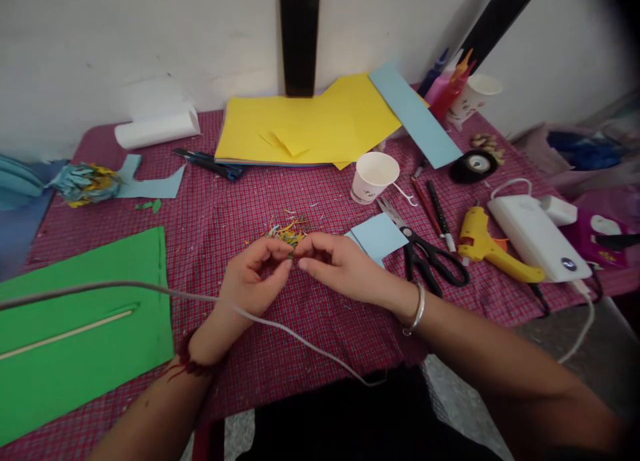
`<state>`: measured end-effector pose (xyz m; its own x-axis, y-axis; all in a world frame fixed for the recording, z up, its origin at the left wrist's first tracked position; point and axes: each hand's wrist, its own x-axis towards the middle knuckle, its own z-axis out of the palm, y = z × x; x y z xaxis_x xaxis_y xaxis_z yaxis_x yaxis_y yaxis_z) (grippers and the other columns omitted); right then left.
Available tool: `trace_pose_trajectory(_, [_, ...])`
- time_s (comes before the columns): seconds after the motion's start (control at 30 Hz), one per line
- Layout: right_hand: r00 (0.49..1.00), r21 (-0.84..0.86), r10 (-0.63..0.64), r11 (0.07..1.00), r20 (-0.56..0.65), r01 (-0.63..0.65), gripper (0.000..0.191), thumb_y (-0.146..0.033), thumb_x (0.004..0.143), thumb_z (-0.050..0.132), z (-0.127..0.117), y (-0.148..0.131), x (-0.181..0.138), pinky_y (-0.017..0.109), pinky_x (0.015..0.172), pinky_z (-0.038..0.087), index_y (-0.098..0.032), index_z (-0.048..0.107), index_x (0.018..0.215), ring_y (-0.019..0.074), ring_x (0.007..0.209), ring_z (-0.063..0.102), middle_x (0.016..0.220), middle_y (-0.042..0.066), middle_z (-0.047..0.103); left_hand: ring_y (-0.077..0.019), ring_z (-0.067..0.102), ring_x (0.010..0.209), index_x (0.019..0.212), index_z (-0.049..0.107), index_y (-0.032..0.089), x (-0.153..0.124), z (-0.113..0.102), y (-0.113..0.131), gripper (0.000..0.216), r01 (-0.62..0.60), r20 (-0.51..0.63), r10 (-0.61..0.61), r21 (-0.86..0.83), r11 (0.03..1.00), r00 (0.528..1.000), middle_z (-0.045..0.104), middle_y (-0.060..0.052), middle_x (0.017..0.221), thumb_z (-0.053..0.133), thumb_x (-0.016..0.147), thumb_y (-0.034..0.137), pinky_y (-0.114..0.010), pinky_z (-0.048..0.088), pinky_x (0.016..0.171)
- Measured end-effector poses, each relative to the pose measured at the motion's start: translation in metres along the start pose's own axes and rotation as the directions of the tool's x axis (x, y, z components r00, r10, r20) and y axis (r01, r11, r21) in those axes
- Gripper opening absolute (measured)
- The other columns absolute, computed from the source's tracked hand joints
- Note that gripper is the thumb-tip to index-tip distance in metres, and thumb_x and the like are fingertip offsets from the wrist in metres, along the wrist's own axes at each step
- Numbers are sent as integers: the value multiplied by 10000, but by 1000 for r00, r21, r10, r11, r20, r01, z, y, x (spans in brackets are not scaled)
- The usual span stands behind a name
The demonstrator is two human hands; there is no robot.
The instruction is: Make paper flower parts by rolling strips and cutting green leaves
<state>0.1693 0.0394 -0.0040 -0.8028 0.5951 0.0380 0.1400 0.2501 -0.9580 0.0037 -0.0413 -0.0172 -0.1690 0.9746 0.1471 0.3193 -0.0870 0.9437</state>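
At centre, scrap (291,255): green, was pinched narrowly between left hand (255,274) and right hand (337,264) — seemed unfinished
Bunch (85,184): lay toward ten o'clock, looked made up
Green sheet (75,367): eight o'clock — looked mostly unused

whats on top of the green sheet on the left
A thin pale stick lies on the green sheet; a green streak beside its tip is unclear. A grey cable passes over, touching or not. Whatever lies underneath is covered.
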Motion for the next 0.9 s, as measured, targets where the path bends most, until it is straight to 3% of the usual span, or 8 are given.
trace_pose_trajectory(0.13, [999,-51,12,999,30,-10,79,-170,863,520,1,3,-1,232,619,372,-163,589,823,99,656,506,737,-23,575,-104,589,638,1064,554,169,-1,0,2,304,-93,114,86,54,994,990,588,23,708,577,766,110,-243,478,615])
trace_pose_trajectory(0.23, [999,-90,19,996,34,-15,86,-143,847,513,1,3,-1,230,602,350,-165,571,787,92,632,486,702,-33,557,-102,586,641,1072,546,163,-2,1,6,314,-127,153,117,57,990,981,583,22,706,553,766,93,-242,479,625])
trace_pose_trajectory(0.47, [997,-103,42,994,59,-36,80,-179,862,507,0,-1,-3,229,595,367,-160,584,862,95,628,503,717,-23,579,-96,543,594,1105,525,174,-3,1,9,335,-70,166,59,57,996,984,559,37,683,522,778,102,-232,441,572])
trace_pose_trajectory(0.63, [999,-142,28,990,44,-21,69,-131,820,520,3,2,-3,222,576,343,-165,564,780,85,596,488,679,-34,568,-108,552,625,1124,521,175,-5,1,9,345,-73,196,55,86,994,979,568,32,696,511,786,104,-254,442,609])
trace_pose_trajectory(0.8, [1000,-98,25,995,-8,-26,102,-108,808,508,3,-1,-1,215,565,345,-164,545,731,82,587,477,648,-42,536,-122,568,679,1098,558,185,-8,1,6,231,85,120,-75,-80,993,990,611,-10,779,465,892,233,-257,453,611])
trace_pose_trajectory(0.9, [997,-73,27,997,-70,-33,101,-140,820,522,3,-4,-2,219,560,352,-161,558,728,90,593,481,640,-37,535,-120,542,615,909,585,179,-7,2,3,277,164,123,-138,-238,957,983,595,-11,707,396,938,380,-255,440,564])
